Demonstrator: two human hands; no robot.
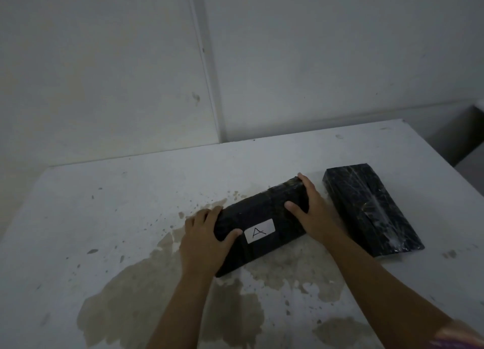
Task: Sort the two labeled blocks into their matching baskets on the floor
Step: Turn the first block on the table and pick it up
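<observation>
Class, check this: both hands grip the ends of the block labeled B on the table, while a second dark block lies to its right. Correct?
Not quite. The head view shows the label reads A, not B. The left hand and right hand do grip the ends of that block on the table, with the second block to its right.

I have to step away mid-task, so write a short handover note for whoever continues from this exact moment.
Left hand and right hand grip opposite ends of the black wrapped rectangular block with the white "A" label, apparently resting on the stained white table.
The second black wrapped block lies untouched to its right, no label visible.
Baskets are not in view.
Done: nothing sorted.
Left: carry both blocks to their matching baskets.
</observation>
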